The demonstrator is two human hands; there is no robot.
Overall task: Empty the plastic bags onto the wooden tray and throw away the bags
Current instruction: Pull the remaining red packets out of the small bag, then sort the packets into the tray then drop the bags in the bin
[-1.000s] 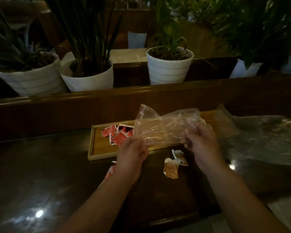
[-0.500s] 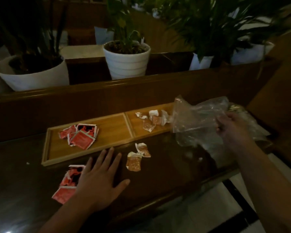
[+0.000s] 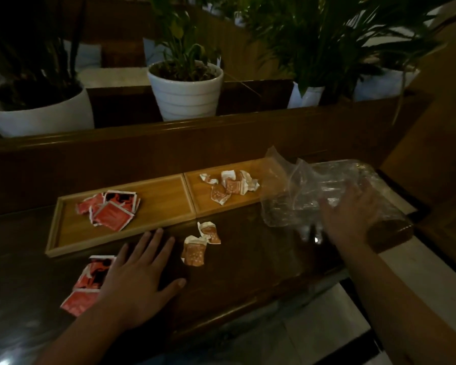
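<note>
The left hand [image 3: 140, 280] has let go of the crumpled clear plastic bag [image 3: 300, 196] and now lies flat on the dark wooden counter [image 3: 248, 259]. The right hand [image 3: 353, 212] carried the bag to the counter's right end, its fingers now spread over it

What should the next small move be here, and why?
Probably close the right hand around the clear plastic bags and lift them off for disposal. They look empty, lying crumpled at the right end of the wooden tray, with that hand resting on them. Stray packets on the counter by the left hand could follow.
</note>
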